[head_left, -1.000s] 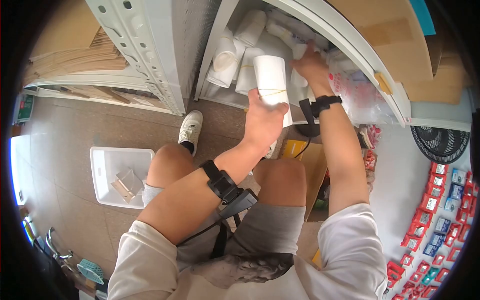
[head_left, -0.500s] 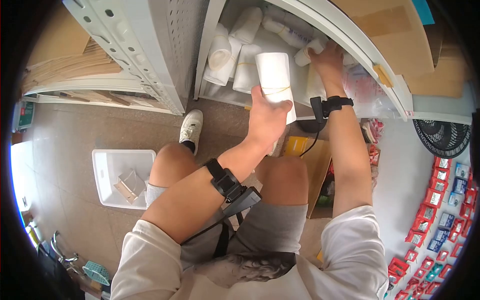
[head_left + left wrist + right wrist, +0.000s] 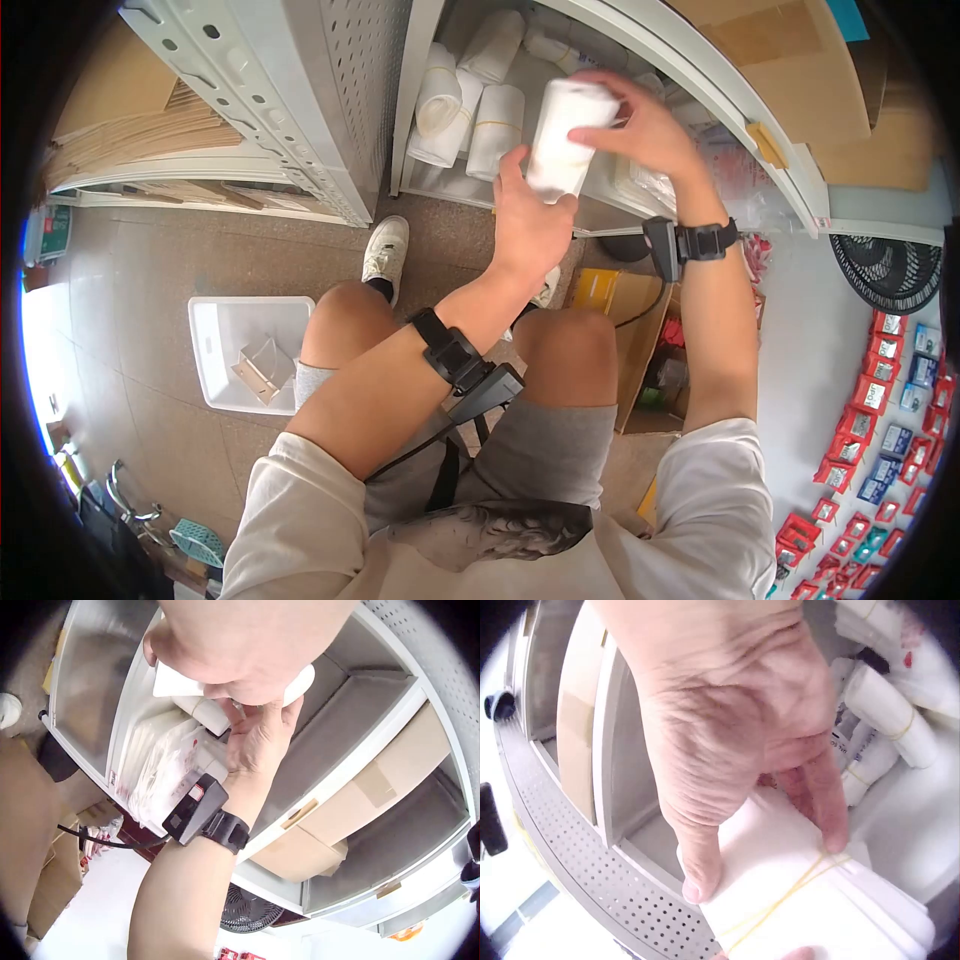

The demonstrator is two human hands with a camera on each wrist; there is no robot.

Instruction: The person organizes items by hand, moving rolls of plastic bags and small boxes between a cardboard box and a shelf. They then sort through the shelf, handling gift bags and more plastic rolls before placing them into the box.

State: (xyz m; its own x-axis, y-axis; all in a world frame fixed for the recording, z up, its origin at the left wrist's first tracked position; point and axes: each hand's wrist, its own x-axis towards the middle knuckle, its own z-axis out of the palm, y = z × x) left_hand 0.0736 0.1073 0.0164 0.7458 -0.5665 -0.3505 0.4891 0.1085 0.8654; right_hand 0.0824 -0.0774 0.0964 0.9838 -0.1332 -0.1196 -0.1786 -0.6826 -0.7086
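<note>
A roll of white plastic bags [image 3: 563,140], bound with a yellow rubber band, is held up between both hands in front of the open compartment. My left hand [image 3: 535,225] grips its lower end. Around its upper end curl the thumb and fingers of my right hand [image 3: 650,130]. In the right wrist view the right hand [image 3: 742,735] has its thumb on one side of the roll [image 3: 802,892] and its fingers on the other, close to the crossed band. Layered edges show there. In the left wrist view the left hand [image 3: 255,637] hides most of the roll.
Similar white rolls [image 3: 497,125] lie at the compartment's left, and plastic bags with red print [image 3: 745,165] at its right. A perforated metal panel [image 3: 370,90] borders it. On the floor are a white bin [image 3: 210,350] and a cardboard box [image 3: 640,365]. A black fan [image 3: 885,275] stands right.
My right hand has left a small white roll at the compartment's right side and moved to the upper end of the held roll. That roll now leans more to the right; the left hand stays about in place.
</note>
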